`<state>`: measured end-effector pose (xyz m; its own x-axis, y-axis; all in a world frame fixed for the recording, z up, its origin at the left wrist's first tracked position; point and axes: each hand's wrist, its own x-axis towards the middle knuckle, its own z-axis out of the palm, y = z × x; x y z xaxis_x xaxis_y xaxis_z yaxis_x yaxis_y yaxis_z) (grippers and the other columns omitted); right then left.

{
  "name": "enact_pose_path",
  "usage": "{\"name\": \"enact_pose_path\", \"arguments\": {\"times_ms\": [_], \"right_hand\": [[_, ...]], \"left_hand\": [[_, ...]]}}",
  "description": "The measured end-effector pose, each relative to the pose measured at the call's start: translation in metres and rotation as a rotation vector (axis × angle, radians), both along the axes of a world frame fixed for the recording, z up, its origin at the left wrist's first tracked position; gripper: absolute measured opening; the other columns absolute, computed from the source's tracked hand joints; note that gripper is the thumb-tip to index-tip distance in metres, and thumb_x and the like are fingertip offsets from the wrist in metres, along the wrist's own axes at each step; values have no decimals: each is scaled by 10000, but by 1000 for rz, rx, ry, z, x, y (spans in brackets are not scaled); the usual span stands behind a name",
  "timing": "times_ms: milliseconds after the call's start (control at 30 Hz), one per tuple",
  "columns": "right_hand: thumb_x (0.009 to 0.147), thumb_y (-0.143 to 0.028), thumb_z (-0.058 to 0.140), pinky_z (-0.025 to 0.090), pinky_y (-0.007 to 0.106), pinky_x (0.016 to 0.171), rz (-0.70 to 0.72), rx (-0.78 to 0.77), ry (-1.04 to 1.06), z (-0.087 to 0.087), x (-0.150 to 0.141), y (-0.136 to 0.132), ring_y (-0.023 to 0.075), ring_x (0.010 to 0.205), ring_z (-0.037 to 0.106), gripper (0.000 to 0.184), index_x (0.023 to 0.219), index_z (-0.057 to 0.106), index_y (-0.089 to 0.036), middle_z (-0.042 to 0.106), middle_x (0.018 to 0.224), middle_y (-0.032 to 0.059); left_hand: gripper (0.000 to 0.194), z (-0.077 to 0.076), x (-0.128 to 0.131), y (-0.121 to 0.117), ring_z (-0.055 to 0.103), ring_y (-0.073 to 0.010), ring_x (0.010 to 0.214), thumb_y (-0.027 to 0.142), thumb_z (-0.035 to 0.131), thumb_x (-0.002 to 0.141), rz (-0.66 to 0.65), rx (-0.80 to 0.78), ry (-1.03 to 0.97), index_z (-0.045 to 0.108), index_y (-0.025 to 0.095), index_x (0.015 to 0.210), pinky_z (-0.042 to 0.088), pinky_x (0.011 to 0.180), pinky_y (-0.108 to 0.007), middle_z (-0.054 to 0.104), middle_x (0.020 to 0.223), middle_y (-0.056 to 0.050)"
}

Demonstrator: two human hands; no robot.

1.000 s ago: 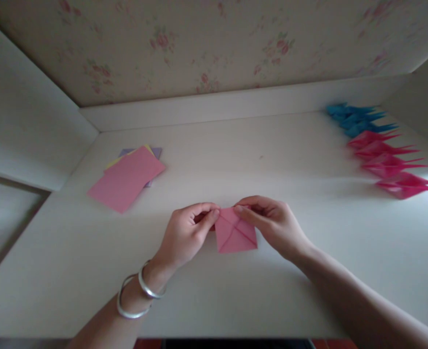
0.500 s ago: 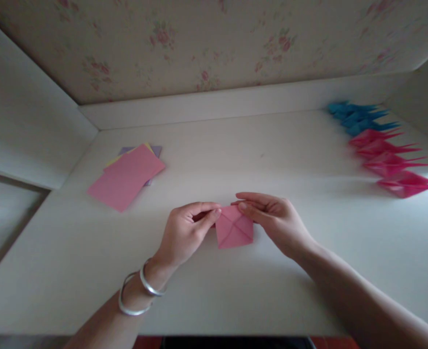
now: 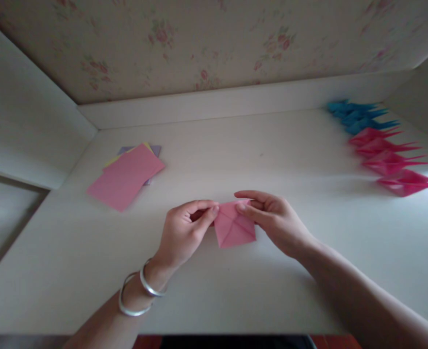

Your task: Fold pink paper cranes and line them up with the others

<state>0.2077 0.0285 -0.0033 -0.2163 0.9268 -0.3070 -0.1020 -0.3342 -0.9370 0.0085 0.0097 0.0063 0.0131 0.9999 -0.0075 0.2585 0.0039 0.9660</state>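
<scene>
Between my two hands is a small folded square of pink origami paper [image 3: 235,230], creased diagonally with the lines crossing near its middle. My left hand [image 3: 185,230] pinches its upper left corner between thumb and forefinger. At the upper right corner, my right hand [image 3: 275,218] has its thumb on the front face, with the forefinger stretched out above the top edge. The other right fingers are curled behind the paper and partly hidden. Two silver bangles circle my left wrist.
A loose stack of pink, yellow and purple paper sheets [image 3: 126,182] lies on the white table [image 3: 206,160] at left. Along the right side stand folded paper cranes, several blue [image 3: 359,118] and several pink [image 3: 399,182]. A white ledge and a flowered wall rise behind.
The folded paper has tilted slightly, its right side now a bit higher and its upper right corner showing. My right thumb has shifted slightly left over the paper; the left hand barely moved.
</scene>
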Motion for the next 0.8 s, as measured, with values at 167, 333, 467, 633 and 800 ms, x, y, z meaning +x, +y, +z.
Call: {"name": "enact_pose_path", "arguments": {"times_ms": [167, 333, 467, 633, 800], "right_hand": [[793, -420, 746, 502, 252, 598, 83, -3, 28, 4, -3, -2, 159, 718, 683, 348, 1025, 725, -161, 762, 906, 72], [759, -410, 783, 501, 255, 612, 58, -36, 34, 5, -3, -2, 157, 712, 682, 372, 1027, 717, -161, 770, 913, 78], [755, -386, 790, 507, 258, 634, 29, -66, 78, 4, -3, -2, 155, 726, 684, 376, 1051, 690, -177, 764, 917, 67], [829, -352, 734, 447, 216, 542, 74, 78, 57, 2, -2, -3, 113, 618, 609, 310, 1097, 637, -230, 697, 747, -10], [827, -315, 741, 440, 202, 554, 158, 201, -43, -1, 2, -5, 101, 656, 565, 166, 932, 673, -205, 646, 783, -6]], "left_hand": [[137, 0, 1, 0, 738, -146, 713, 287, 728, 839, 9, 26, 0, 781, 190, 919, 600, 655, -181, 795, 844, -23], [97, 0, 1, -1, 730, -122, 705, 260, 729, 837, 4, 56, 22, 780, 201, 894, 581, 651, -152, 793, 826, -8], [98, 1, 0, -1, 724, -115, 705, 262, 725, 841, -11, 58, 47, 777, 205, 901, 572, 654, -149, 789, 825, -3], [105, 2, 0, 0, 717, -115, 714, 270, 703, 859, -37, 76, 93, 771, 207, 909, 566, 660, -156, 784, 833, 0], [110, 2, 0, 2, 720, -118, 754, 267, 708, 854, -31, 113, 154, 772, 210, 924, 567, 709, -161, 787, 867, 1]]}}
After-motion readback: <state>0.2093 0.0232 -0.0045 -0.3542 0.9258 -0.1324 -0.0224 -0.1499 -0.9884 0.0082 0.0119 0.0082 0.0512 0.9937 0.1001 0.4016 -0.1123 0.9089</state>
